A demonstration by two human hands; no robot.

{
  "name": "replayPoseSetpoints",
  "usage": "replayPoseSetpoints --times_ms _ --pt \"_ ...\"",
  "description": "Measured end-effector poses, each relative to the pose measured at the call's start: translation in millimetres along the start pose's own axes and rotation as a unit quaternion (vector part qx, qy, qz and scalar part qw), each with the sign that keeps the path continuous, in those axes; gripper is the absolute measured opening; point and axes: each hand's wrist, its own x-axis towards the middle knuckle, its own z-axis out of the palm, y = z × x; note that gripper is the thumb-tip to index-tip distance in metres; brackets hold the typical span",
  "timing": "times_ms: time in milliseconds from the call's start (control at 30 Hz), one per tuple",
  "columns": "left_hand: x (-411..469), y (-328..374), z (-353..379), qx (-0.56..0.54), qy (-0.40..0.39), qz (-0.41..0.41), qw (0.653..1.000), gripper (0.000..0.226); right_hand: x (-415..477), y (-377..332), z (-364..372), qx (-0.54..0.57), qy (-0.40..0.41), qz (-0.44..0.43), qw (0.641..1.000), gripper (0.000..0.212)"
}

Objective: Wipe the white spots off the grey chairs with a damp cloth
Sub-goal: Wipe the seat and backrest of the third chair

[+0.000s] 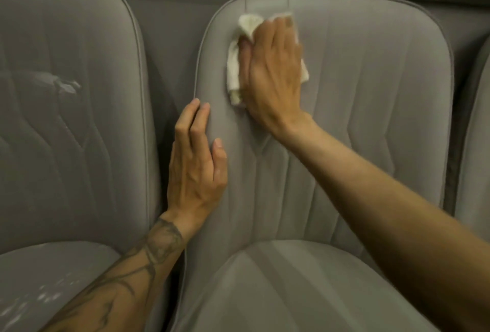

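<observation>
Here, the right hand [273, 71] presses a crumpled white cloth [234, 74] flat against the upper left of the middle grey chair's backrest [371, 92], fingers straight. The left hand [197, 162] lies open on that backrest's left edge, holding nothing. Left of the backrest, a second chair [79, 146] shows white spots [66, 83].

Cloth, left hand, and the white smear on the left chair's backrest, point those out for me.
cloth [234, 74]: head view, on its lower folded strip.
left hand [196, 172]: head view, on the back of the hand.
white smear [63, 83]: head view, on the middle of the mark.
</observation>
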Motion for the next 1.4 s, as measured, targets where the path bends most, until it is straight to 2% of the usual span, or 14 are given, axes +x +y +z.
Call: replayPoseSetpoints --times_ms 100,200,267,333,400,533,600,700,767,933,1033,1167,1300,1400 --pt "1 1 -1 -0.019 0.000 -0.002 1.000 0.052 -47 -3 -16 0.043 -0.107 -0.110 0.987 0.024" --pt "0 1 0 -0.015 0.000 -0.003 1.000 0.052 -17 9 -15 0.011 -0.117 -0.192 0.974 0.028" --pt "0 0 0 -0.011 0.001 -0.001 1.000 0.053 17 9 -5 -0.017 -0.079 -0.166 0.983 0.030" --pt "-1 -1 0 -0.013 0.000 -0.001 1.000 0.053 28 -1 2 -0.035 -0.039 -0.077 0.996 0.029" --pt "-1 -1 0 -0.018 -0.002 -0.002 1.000 0.054 9 -13 2 0.003 -0.030 -0.036 0.999 0.027" --pt "-1 0 1 -0.030 -0.004 -0.007 1.000 0.055 -27 -10 -14 0.057 -0.136 -0.174 0.974 0.028" --pt "-2 -1 2 -0.024 -0.005 -0.003 1.000 0.054 5 0 -8 0.015 -0.114 -0.208 0.971 0.033" --pt "-2 -2 4 -0.018 -0.006 -0.003 1.000 0.053 66 6 11 -0.065 -0.065 -0.085 0.992 0.040" --pt "-3 -3 4 -0.022 -0.009 -0.007 1.000 0.053 68 -2 16 -0.085 -0.058 -0.024 0.994 0.040" --pt "-3 -4 3 -0.055 -0.023 -0.040 0.997 0.061 -41 -20 -7 0.060 -0.101 -0.069 0.991 0.025" --pt "-11 0 -4 -0.061 -0.069 -0.077 0.993 0.066 -86 -23 -20 0.128 -0.155 -0.012 0.980 0.024" --pt "-46 -1 -25 -0.022 -0.148 -0.087 0.985 0.072 -55 -12 -22 0.085 -0.143 -0.077 0.983 0.021" --pt "-71 -6 -49 -0.012 -0.217 -0.098 0.971 0.072 -8 -17 -4 0.029 -0.086 -0.006 0.996 0.025" --pt "-75 -3 -57 0.032 -0.239 -0.085 0.967 0.069 -53 -31 -9 0.105 -0.106 -0.003 0.989 0.024"
